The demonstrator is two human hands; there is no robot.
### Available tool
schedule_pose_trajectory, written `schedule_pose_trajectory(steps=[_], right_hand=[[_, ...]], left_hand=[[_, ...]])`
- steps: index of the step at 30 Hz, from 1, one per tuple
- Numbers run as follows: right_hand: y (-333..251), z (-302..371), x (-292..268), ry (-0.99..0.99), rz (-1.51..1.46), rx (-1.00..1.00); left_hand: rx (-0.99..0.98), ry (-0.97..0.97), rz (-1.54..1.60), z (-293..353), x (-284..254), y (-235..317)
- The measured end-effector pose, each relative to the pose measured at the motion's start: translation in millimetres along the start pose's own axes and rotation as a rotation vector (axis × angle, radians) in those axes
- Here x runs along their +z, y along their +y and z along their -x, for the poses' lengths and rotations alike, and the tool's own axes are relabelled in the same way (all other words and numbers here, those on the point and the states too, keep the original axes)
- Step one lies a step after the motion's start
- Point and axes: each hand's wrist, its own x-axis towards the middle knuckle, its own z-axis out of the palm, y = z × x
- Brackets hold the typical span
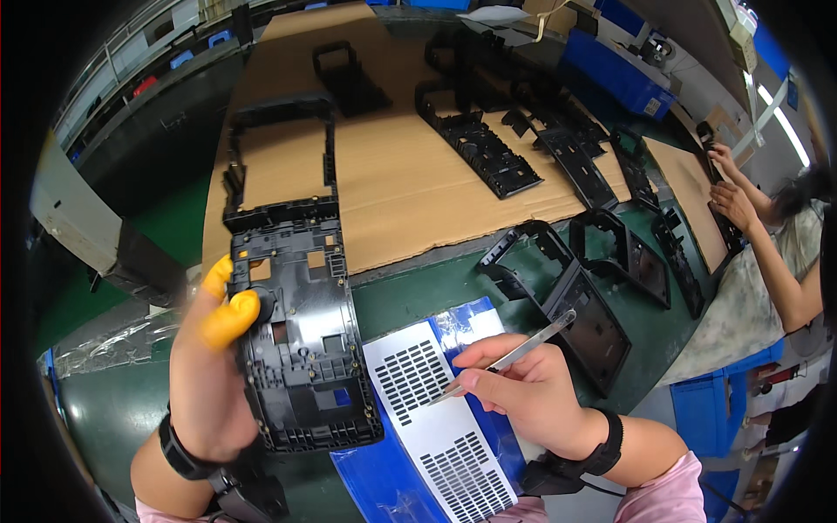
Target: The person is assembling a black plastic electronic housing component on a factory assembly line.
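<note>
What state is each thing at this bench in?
Left hand: gripping the near housing, yellow covers on two tips
Right hand: pinching the tweezers
Tweezers: pointed at the sheet, contact unclear
Near housing: held up, ribbed side showing
Sheet: lying on blue backing, black pieces in two blocks
Cardboard: spread flat, bearing black frames

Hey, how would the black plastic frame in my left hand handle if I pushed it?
The black frame is probably light for its size, being thin-walled and held in your left hand. Its ribbed lower part should be fairly stiff, while the slim rim around its large upper opening may flex or crack.
</note>
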Motion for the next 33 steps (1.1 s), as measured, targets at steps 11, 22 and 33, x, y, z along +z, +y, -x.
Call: schedule_pose_trajectory(steps=[11,22,33], right_hand=[[6.3,-1.5,4.1,0.048,0.047,-0.042],[-20.3,23.5,18.8,-0.061,-0.114,-0.176],[-18.8,15.8,57.4,-0.145,-0.103,-0.360]], left_hand=[[0.209,-0.025,0.005,10.0,-0.7,-4.0],[-0.109,-0.093,0.316,21.4,6.9,-34.7],[-0.134,-0.132,0.435,38.8,7.5,-27.8]])
